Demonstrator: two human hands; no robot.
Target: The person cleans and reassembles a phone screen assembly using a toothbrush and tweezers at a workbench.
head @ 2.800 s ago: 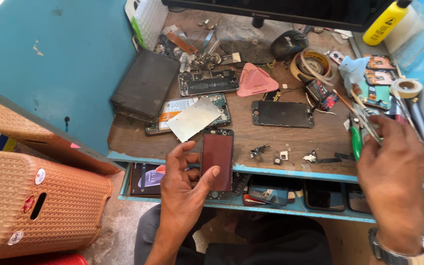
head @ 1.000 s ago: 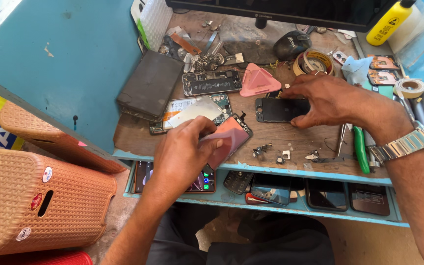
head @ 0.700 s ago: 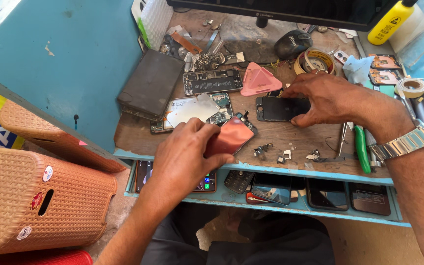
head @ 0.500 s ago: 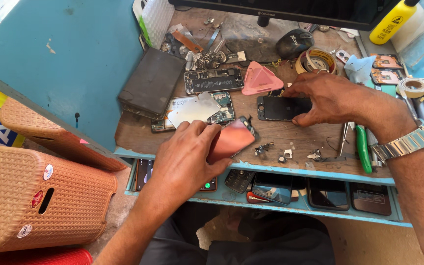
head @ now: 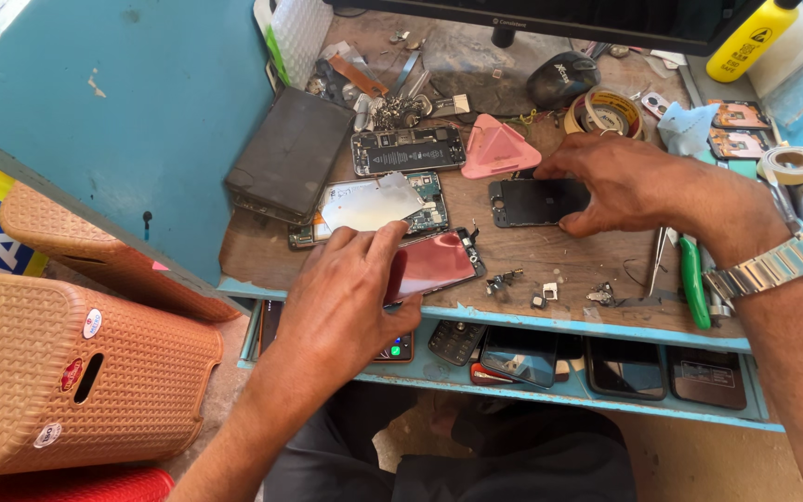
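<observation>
Both hands (head: 346,297) (head: 620,181) forward, seemingly gripping.

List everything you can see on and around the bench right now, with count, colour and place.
phone screen panel: 1, reddish sheen, front edge of bench, under left fingers
dark phone part: 1, black, bench centre, under right fingers
triangular pick: 1, pink, behind the dark part
tablet: 1, dark grey, bench left
opened phones: 2, circuitry showing, beside tablet
tape rolls: 2, tan, back right
bottle: 1, yellow, far right corner
phones on shelf: several, dark, below bench
stool: 1, orange, floor left
left hand: on screen panel
right hand: on dark part, metal watch
</observation>
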